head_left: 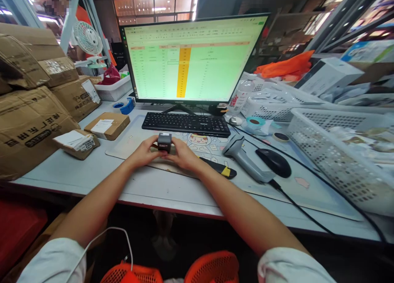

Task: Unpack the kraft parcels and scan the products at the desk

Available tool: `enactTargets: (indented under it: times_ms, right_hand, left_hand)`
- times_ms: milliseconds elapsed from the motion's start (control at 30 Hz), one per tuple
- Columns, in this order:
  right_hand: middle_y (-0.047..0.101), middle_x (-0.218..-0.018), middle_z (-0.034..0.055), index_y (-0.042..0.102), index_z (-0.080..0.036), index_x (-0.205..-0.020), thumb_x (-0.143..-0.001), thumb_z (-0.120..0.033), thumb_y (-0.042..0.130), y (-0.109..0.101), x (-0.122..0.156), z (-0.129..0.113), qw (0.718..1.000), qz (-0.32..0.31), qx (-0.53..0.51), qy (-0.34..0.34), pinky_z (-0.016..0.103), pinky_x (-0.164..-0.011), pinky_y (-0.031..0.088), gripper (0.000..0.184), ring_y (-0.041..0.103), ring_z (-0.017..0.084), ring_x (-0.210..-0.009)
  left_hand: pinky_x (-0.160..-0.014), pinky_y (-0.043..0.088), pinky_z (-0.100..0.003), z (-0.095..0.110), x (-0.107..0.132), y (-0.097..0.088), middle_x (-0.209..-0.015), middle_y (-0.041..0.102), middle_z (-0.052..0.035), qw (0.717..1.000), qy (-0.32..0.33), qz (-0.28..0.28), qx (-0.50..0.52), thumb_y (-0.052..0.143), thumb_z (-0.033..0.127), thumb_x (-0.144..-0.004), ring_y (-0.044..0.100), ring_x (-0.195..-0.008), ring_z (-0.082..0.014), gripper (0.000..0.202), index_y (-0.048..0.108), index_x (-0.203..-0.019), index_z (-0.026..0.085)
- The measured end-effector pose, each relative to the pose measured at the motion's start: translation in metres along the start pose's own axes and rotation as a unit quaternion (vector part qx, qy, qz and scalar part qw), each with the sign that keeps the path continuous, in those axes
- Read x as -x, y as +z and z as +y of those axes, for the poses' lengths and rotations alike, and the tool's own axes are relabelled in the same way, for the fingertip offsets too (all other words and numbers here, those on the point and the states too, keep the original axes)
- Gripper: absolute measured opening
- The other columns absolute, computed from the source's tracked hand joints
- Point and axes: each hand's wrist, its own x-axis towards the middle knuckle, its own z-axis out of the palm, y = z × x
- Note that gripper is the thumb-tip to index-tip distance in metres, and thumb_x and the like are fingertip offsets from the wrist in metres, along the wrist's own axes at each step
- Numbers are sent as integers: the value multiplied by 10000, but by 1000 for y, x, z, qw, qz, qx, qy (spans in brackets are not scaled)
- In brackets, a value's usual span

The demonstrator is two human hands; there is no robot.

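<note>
Before the keyboard (186,123), the left hand (144,151) and right hand (184,154) pinch a dark box (164,141), base hidden.

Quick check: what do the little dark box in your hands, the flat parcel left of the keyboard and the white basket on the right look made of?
Small dark box, held between left hand and right hand: probably printed card or plastic, slight sheen; too small to tell. Flat parcel: brown cardboard, matte, white paper label. White basket: moulded plastic, with a regular grid of holes.
</note>
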Motion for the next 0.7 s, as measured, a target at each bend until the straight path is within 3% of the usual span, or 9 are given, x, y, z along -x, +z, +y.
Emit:
enactTargets:
  times_ms: [133,267,367,533,700]
  right_hand:
    - [602,-1403,208,505,-109,-1442,-810,-379,872,-2,1,1,998,47,38,-14,501,-1104,465,778,580,323,-1282]
    - [497,-1551,153,370,-235,-1578,-914,-421,774,-5,3,-7,994,81,20,-76,455,-1157,455,799,530,261,-1375]
    - [549,-1503,121,443,-243,-1545,-959,-390,722,-7,4,-17,992,61,24,-107,410,-1174,445,666,535,232,-1376]
    - [641,-1380,106,568,-203,-1443,-994,-327,667,-12,4,-25,993,49,55,-90,357,-1119,482,476,601,209,-1282]
    - [675,-1340,95,596,-202,-1408,-984,-332,682,-11,4,-16,994,74,62,-56,354,-1104,488,452,625,206,-1253]
  left_hand:
    - [-987,522,-377,-1,1,-4,-1176,711,-97,998,-27,32,-37,700,453,-859,672,-1096,-269,476,594,-1217,158]
    - [-864,519,-368,-5,0,-7,-1061,736,-97,992,-41,6,-120,622,575,-888,684,-985,-293,479,609,-1138,168]
    - [-779,489,-351,-7,1,-6,-972,732,-82,986,-30,-15,-164,569,632,-896,668,-870,-285,504,623,-1099,174]
    - [-721,465,-318,-14,2,-5,-914,726,-33,984,-56,-28,-168,584,639,-881,645,-762,-244,481,647,-1076,204]
    - [-876,504,-340,-18,-1,0,-1085,742,-45,991,-52,-8,-120,662,647,-848,694,-990,-277,534,635,-1180,230]
